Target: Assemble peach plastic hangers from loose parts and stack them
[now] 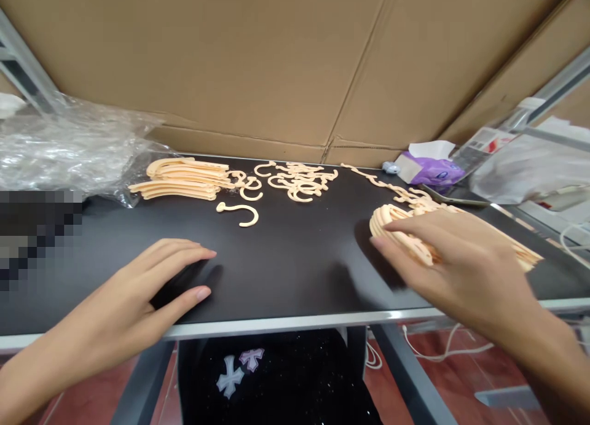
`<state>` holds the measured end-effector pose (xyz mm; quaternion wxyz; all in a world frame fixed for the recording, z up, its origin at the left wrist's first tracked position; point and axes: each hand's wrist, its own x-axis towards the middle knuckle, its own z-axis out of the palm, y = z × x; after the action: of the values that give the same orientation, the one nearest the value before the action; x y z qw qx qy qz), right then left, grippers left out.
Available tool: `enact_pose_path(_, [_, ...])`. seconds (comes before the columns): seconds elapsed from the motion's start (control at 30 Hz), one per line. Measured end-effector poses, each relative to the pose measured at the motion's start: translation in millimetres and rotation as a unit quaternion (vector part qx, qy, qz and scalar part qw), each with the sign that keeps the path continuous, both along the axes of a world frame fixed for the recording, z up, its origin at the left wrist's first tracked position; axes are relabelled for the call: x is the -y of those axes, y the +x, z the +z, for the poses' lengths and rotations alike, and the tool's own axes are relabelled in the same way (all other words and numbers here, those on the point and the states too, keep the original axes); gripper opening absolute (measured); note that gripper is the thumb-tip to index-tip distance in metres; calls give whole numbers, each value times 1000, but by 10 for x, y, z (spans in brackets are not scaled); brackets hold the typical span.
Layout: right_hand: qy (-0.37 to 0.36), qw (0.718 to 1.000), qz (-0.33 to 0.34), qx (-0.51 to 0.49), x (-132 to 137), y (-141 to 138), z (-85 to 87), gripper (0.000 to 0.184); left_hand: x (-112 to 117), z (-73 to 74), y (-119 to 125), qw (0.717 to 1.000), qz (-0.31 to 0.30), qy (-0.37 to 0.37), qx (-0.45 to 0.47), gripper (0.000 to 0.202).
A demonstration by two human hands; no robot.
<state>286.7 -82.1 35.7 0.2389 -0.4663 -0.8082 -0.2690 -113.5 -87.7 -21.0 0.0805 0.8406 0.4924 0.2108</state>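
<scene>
My left hand point(152, 284) lies flat on the black tabletop point(286, 259) near its front edge, fingers stretched out and holding nothing. My right hand point(456, 259) rests on a stack of peach plastic hanger pieces point(396, 219) at the right, fingers extended over the top of the stack. A single peach hook point(239, 212) lies loose in the middle of the table, apart from both hands. A neat pile of curved hanger bars point(182, 178) sits at the back left. Beside it lies a heap of loose hooks point(299, 180).
A crumpled clear plastic bag point(64, 148) lies at the back left. A cardboard sheet point(295, 62) stands behind the table. At the back right are a purple tissue pack point(431, 167) and plastic packaging point(530, 167). A white cable point(442, 351) runs below the table.
</scene>
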Motion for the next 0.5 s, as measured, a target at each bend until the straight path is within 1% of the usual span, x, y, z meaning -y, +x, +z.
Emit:
enact_pose_path(0.07, [-56, 997, 52, 18, -67, -315, 15, 25, -51, 70, 23, 1000, -15, 12, 7, 37])
enact_pose_path(0.13, [-118, 987, 98, 48, -157, -661, -13, 27, -158, 181, 36, 999, -35, 34, -20, 32])
enact_pose_path(0.17, [-154, 980, 105, 65, -213, -829, -43, 28, -239, 248, 36, 997, -47, 49, -45, 30])
enact_pose_path(0.2, [-189, 972, 112, 82, -278, -986, -81, 28, -339, 316, 30, 994, -45, 80, -62, 31])
enact_pose_path(0.23, [-217, 964, 119, 96, -348, -1124, -126, 29, -453, 378, 19, 990, -34, 108, -82, 33])
enact_pose_path(0.27, [-229, 960, 126, 99, -422, -1239, -176, 30, -579, 430, 2, 985, -20, 136, -103, 34])
enact_pose_path(0.33, [-231, 958, 149, 82, -566, -1392, -277, 36, -831, 485, -44, 975, 10, 171, -142, 38])
enact_pose_path(0.37, [-236, 957, 157, 68, -627, -1430, -322, 38, -943, 485, -69, 971, 25, 180, -158, 40])
enact_pose_path(0.43, [-257, 950, 170, 41, -713, -1442, -387, 40, -1105, 440, -113, 965, 42, 177, -189, 42])
enact_pose_path(0.5, [-270, 946, 176, 30, -747, -1403, -414, 38, -1175, 363, -139, 964, 29, 175, -199, 41])
